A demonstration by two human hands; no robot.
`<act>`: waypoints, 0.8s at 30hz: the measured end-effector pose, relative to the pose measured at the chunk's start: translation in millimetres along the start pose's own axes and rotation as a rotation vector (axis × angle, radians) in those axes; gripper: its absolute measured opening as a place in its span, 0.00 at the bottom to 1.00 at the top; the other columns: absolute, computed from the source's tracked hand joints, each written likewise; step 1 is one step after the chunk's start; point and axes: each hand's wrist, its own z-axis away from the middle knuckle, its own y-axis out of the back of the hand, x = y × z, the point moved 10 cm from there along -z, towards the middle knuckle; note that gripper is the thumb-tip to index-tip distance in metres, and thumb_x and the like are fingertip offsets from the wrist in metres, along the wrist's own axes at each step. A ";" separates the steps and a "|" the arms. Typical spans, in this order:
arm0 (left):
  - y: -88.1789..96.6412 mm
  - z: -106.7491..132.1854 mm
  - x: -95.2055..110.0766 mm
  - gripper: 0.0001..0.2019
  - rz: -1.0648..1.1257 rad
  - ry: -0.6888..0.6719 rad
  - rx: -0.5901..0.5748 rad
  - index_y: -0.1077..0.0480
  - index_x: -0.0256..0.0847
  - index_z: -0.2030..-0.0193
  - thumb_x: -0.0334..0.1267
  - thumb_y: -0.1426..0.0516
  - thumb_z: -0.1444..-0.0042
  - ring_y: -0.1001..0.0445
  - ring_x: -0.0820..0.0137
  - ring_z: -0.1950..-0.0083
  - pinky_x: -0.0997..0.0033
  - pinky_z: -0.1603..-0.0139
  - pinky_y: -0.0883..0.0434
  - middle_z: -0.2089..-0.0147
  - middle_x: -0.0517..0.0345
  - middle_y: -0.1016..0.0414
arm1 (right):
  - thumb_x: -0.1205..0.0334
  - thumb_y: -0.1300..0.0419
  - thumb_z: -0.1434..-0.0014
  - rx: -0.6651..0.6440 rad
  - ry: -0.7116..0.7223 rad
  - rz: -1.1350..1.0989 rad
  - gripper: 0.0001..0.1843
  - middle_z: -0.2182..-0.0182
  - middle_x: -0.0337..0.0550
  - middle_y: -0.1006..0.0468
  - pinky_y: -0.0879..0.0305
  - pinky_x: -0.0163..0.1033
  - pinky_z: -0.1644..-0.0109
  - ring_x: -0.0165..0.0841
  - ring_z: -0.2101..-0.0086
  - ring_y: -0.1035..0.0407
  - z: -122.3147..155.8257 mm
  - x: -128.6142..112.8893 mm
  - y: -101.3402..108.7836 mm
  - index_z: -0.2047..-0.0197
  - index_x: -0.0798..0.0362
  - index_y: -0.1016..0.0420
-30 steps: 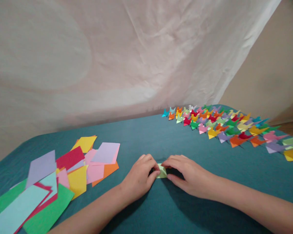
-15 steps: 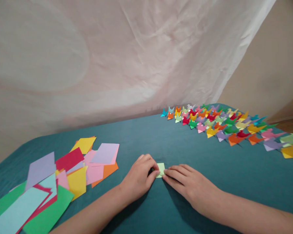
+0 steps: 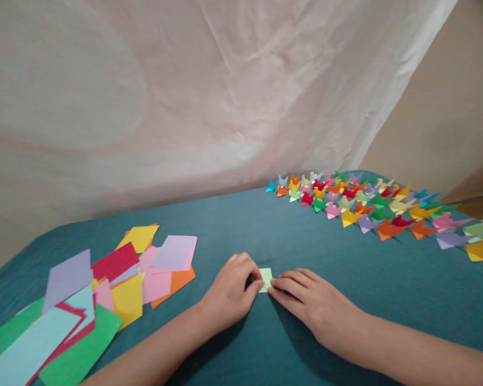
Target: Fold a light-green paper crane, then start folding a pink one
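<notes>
paper, one small pale-green folded piece, is pinned on the teal tablecloth by left hand and right hand, fingers narrowed. loose sheets lie at nine o'clock, dozens of folded birds at two o'clock.

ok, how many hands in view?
2. The left hand and the right hand lie low in the middle, both touching a small pale green folded paper on the teal table.

The left hand and right hand hide most of the pale green paper; the far folded shapes blur together.
</notes>
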 end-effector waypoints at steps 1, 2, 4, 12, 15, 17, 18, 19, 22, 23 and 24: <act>-0.2 -0.2 -0.1 0.03 0.000 0.003 -0.001 0.34 0.38 0.68 0.29 0.45 0.45 0.36 0.68 0.61 0.68 0.60 0.39 0.65 0.58 0.34 | 0.70 0.46 0.41 0.011 0.001 0.009 0.20 0.51 0.50 0.28 0.37 0.47 0.49 0.39 0.53 0.36 0.3 -0.4 0.7 0.45 0.58 0.35; -0.3 -0.3 -0.1 0.03 0.001 0.004 -0.002 0.34 0.38 0.69 0.29 0.45 0.45 0.36 0.68 0.61 0.68 0.60 0.39 0.65 0.58 0.34 | 0.70 0.45 0.42 0.018 0.002 0.017 0.21 0.51 0.50 0.28 0.37 0.47 0.49 0.39 0.53 0.36 0.7 -0.9 1.4 0.45 0.58 0.35; -0.4 -0.5 -0.2 0.03 0.003 0.005 -0.001 0.34 0.38 0.69 0.28 0.45 0.45 0.37 0.68 0.61 0.68 0.60 0.39 0.65 0.58 0.34 | 0.70 0.45 0.42 0.016 0.005 0.030 0.22 0.51 0.50 0.28 0.37 0.47 0.48 0.38 0.53 0.36 1.4 -2.0 1.8 0.44 0.58 0.35; -0.3 -0.3 -1.0 0.03 0.001 0.008 0.005 0.34 0.38 0.69 0.28 0.46 0.45 0.37 0.69 0.61 0.69 0.60 0.39 0.66 0.58 0.35 | 0.69 0.46 0.41 -0.016 0.014 0.060 0.22 0.50 0.50 0.29 0.39 0.47 0.46 0.39 0.52 0.37 1.3 -3.7 0.2 0.42 0.59 0.37; -0.2 -0.5 -0.7 0.04 0.001 0.006 0.005 0.34 0.38 0.69 0.27 0.46 0.45 0.37 0.69 0.61 0.69 0.59 0.39 0.66 0.58 0.35 | 0.68 0.46 0.40 -0.002 0.014 0.064 0.21 0.51 0.50 0.28 0.39 0.47 0.47 0.39 0.52 0.36 0.4 -3.9 1.4 0.43 0.59 0.36; 0.1 -0.7 -0.5 0.04 -0.001 0.008 0.007 0.34 0.38 0.69 0.28 0.45 0.45 0.36 0.69 0.61 0.69 0.59 0.39 0.66 0.58 0.35 | 0.68 0.46 0.41 0.005 0.016 0.066 0.21 0.51 0.50 0.28 0.38 0.47 0.47 0.39 0.53 0.36 0.1 -4.1 2.2 0.44 0.59 0.36; 0.2 -0.8 -0.4 0.04 -0.002 0.009 0.007 0.34 0.38 0.69 0.28 0.46 0.45 0.36 0.69 0.61 0.69 0.59 0.39 0.66 0.58 0.35 | 0.68 0.45 0.41 0.009 0.017 0.069 0.21 0.51 0.50 0.28 0.38 0.47 0.47 0.39 0.53 0.36 0.0 -4.3 2.5 0.44 0.59 0.35; 0.4 -0.8 -0.3 0.04 -0.003 0.010 0.008 0.35 0.38 0.70 0.28 0.46 0.45 0.36 0.69 0.61 0.69 0.59 0.39 0.66 0.58 0.35 | 0.69 0.45 0.42 0.011 0.018 0.073 0.21 0.52 0.50 0.28 0.38 0.47 0.47 0.38 0.53 0.35 0.0 -4.4 2.6 0.44 0.59 0.35; 0.1 -0.8 -0.1 0.04 -0.008 0.015 0.005 0.35 0.38 0.70 0.28 0.46 0.45 0.36 0.69 0.61 0.68 0.59 0.39 0.66 0.58 0.35 | 0.69 0.44 0.42 0.021 0.019 0.088 0.21 0.52 0.50 0.28 0.38 0.46 0.48 0.38 0.54 0.35 0.1 -4.5 2.7 0.45 0.59 0.35; -0.2 -0.8 -0.1 0.04 -0.009 0.016 0.003 0.35 0.38 0.70 0.28 0.46 0.46 0.36 0.69 0.61 0.68 0.59 0.39 0.66 0.58 0.35 | 0.69 0.44 0.42 0.021 0.019 0.091 0.21 0.52 0.50 0.28 0.38 0.46 0.48 0.38 0.54 0.35 0.0 -4.6 2.5 0.45 0.59 0.35; -0.4 -0.8 -0.3 0.04 -0.011 0.018 0.001 0.35 0.38 0.70 0.28 0.46 0.46 0.36 0.68 0.61 0.68 0.59 0.39 0.66 0.58 0.35 | 0.68 0.44 0.42 0.018 0.019 0.092 0.21 0.52 0.50 0.28 0.38 0.46 0.48 0.38 0.54 0.35 -0.1 -4.6 2.1 0.45 0.59 0.35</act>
